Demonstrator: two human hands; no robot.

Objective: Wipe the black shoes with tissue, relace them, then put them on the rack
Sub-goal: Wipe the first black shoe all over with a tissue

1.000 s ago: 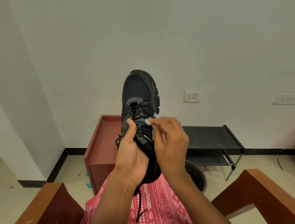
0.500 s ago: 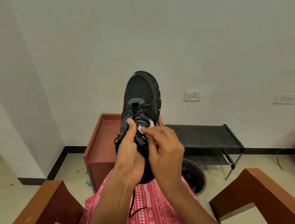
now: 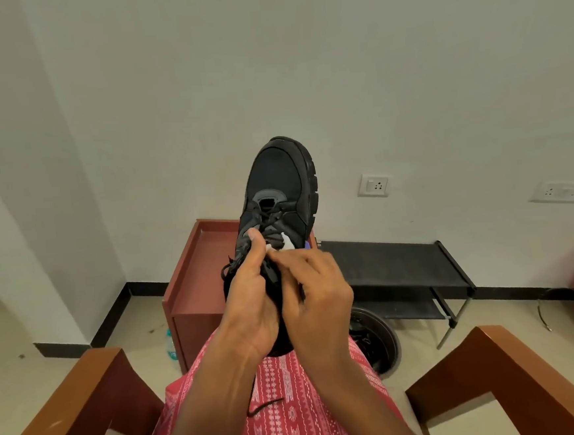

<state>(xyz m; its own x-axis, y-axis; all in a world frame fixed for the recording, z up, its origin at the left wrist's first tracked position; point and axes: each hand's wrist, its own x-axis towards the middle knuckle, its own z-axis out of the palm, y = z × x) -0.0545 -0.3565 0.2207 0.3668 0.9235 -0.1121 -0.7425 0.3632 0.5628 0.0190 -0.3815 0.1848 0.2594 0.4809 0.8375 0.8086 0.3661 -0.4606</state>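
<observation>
Hands: Your left hand [image 3: 251,299] is wrapped round the black shoe [image 3: 276,184], with the thumb on the laces. Your right hand [image 3: 315,290] pinches a small white tissue [image 3: 286,244] against the shoe's laced part.
Shoe: It is up in the air above your lap, toe pointing up and away from you.
Might go wrong: The tissue is only a little scrap. I think it could slip from your fingers or tear on the laces.
Might also go wrong: A loose lace end [image 3: 264,408] lies on your lap. It could snag and pull.
Surface: There is no worktop. Under the shoe is your pink patterned cloth [image 3: 295,429], between two brown chair arms [image 3: 96,386].
Room: The black rack [image 3: 396,267] waits far right, by the white wall. A red-brown cabinet [image 3: 194,276] stands left of it. A round basin [image 3: 390,343] sits on the pale floor near the rack; I cannot tell what is inside.
</observation>
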